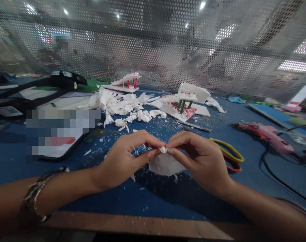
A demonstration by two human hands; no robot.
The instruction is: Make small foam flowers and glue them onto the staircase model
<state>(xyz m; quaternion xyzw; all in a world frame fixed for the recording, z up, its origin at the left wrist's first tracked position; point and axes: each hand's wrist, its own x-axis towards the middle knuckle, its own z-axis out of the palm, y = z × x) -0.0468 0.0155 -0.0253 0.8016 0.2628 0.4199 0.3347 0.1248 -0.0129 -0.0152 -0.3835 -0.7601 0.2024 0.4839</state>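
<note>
The left hand (124, 156) and right hand (205, 159) pinch a small white piece (163, 150) between thumb and forefinger tips, a pale sheet (165, 168) showing below it at six o'clock, torn paper scraps (116, 102) at eleven and a pink glue gun (276, 137) at three on the blue table (168, 205), a perforated screen (153, 43) rising at twelve.

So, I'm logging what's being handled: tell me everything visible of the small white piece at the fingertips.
The small white piece looks like paper, bunched and rounded. It is held above the blue table, pinched from one side by the left hand and from the other by the right hand, which cover its ends. A white sheet shows below; whether they join is unclear.
</note>
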